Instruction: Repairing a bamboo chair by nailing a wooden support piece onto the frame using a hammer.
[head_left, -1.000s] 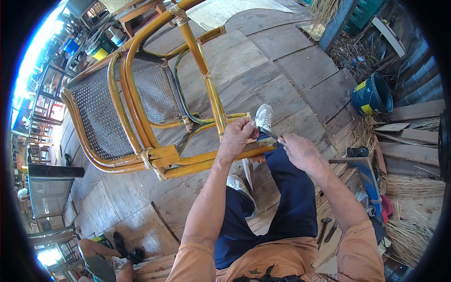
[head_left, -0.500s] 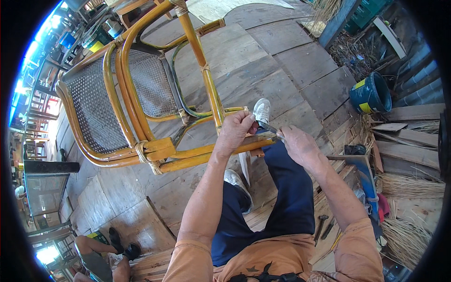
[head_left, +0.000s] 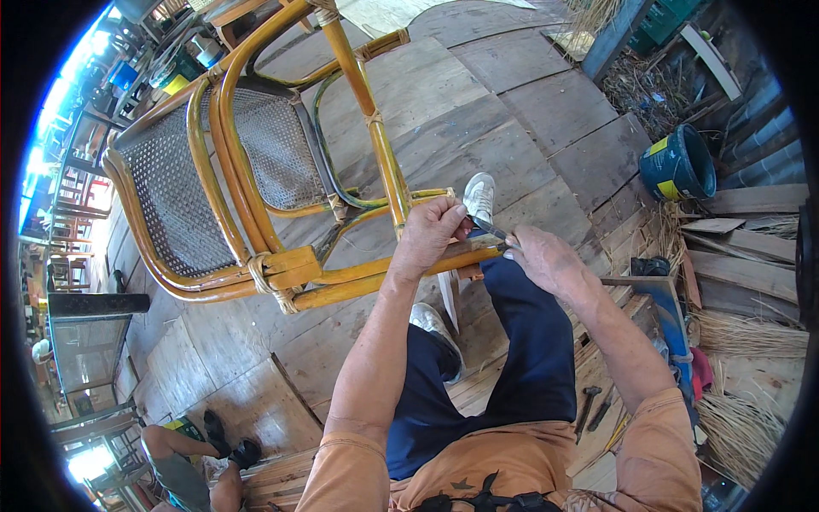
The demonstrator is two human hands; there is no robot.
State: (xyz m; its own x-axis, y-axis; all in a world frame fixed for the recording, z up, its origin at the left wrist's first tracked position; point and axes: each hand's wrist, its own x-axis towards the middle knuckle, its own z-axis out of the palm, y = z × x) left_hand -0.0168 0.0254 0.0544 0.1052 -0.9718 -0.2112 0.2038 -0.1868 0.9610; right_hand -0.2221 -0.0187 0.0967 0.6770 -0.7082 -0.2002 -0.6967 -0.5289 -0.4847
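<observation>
A rattan chair [head_left: 294,263] with woven cane mesh [head_left: 271,149] lies on its side in front of me, its yellow-brown poles bound with pale strips at the joints. One pole end reaches under my hands to my knee. My right hand [head_left: 546,261] is closed around a narrow, dark-bladed knife [head_left: 487,227], which points left toward my other hand. Just above the pole, my left hand [head_left: 432,229] pinches at the blade's tip with thumb and forefinger. Whatever thin piece those fingers hold is too small to make out.
A hammer [head_left: 587,408] lies on boards at my right, by a blue-edged box [head_left: 670,316]. Beyond are a dark green bucket [head_left: 678,164], stacked wood and straw-like fibre bundles [head_left: 740,435]. Another person's legs [head_left: 183,452] show at lower left.
The knife in my right hand has tilted slightly. Both hands stay close together over the chair pole, and the whole view has shifted a little.
</observation>
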